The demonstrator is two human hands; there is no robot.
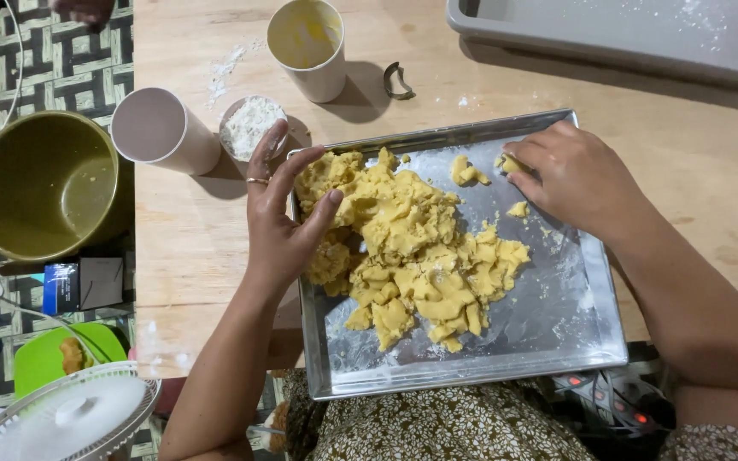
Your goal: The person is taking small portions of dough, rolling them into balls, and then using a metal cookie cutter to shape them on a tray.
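I see the yellow dough (407,248) heaped mid-tray (574,333), running diagonally between my hands. My left hand (279,213) lies open against its left edge, nearer the mass; my right hand (570,175) pinches a small crumb (507,162) at the far corner.

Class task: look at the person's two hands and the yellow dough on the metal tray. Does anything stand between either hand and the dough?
Nothing visible does. The left hand already rests against the side of the dough pile on the metal tray. The right hand has its fingertips on a small dough piece near the tray's far edge.
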